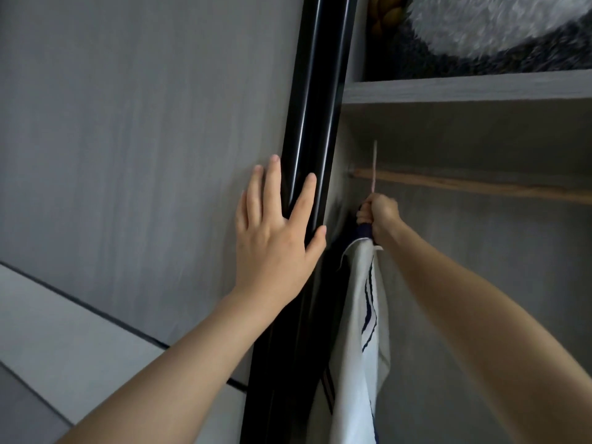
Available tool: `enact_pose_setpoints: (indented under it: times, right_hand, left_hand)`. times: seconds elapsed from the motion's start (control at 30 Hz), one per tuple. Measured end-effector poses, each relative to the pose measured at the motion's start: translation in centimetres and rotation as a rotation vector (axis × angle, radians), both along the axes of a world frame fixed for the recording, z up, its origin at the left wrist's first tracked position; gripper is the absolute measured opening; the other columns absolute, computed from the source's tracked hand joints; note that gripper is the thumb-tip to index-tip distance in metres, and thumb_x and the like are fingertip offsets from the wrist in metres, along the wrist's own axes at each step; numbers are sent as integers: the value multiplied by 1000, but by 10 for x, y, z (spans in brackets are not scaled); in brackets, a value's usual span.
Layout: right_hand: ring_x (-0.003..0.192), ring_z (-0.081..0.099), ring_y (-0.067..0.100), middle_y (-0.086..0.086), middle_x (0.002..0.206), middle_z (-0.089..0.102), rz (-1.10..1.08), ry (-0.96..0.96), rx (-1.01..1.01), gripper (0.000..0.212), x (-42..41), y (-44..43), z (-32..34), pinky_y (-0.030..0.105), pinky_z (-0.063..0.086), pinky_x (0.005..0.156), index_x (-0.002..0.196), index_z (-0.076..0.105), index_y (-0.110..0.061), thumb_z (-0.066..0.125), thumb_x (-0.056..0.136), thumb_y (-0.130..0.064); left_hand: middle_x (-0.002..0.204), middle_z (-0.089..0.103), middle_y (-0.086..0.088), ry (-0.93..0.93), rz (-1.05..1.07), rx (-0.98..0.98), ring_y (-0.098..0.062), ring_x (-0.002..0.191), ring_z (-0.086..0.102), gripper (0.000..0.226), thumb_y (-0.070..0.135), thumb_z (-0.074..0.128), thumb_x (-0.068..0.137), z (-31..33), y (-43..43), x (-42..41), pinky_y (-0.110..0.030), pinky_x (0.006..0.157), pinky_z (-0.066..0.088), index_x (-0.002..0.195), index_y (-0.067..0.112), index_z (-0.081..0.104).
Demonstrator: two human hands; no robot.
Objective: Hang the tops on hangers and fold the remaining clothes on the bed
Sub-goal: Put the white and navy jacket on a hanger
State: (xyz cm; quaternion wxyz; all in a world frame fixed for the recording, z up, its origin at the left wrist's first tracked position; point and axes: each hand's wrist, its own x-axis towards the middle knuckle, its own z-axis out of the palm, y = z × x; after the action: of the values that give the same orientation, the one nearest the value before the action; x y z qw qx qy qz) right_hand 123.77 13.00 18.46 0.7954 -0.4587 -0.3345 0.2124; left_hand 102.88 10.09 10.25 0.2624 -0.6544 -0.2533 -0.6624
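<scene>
Setting: open wardrobe; grey wood-grain door at left with a black edge; shelf above a wooden rail.
Upper shelf: fluffy white and dark fabric.
Left grip: fingers straight, palm flat on the door, thumb against the black edge; holds nothing.
Right grip: fist closed round the hanger neck, just below the rail.
Top: white, navy stripes; hangs under the right grip, inside the wardrobe.
Hook: crosses the rail; seated or not, cannot tell.
</scene>
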Motion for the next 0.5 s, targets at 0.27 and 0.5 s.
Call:
enact_pose_setpoints:
  times: [0.27,0.5]
  right_hand:
    - [22,22,5,-7,29,27,93,113,-21,35,18,13,-15,11,18,29,62,29,-13,27,93,4]
    - [29,31,7,4,58,31,70,-1,-95,26,0,30,-21,16,26,30,74,39,-5,29,95,5]
  left_hand:
    - [145,35,-25,-9,17,8,-39,131,28,57,38,42,83,0,0,0,-53,99,37,135,16,47]
    - [147,31,-25,-14,-3,7,-41,134,27,57,38,45,84,3,3,-2,-54,102,33,137,17,44]
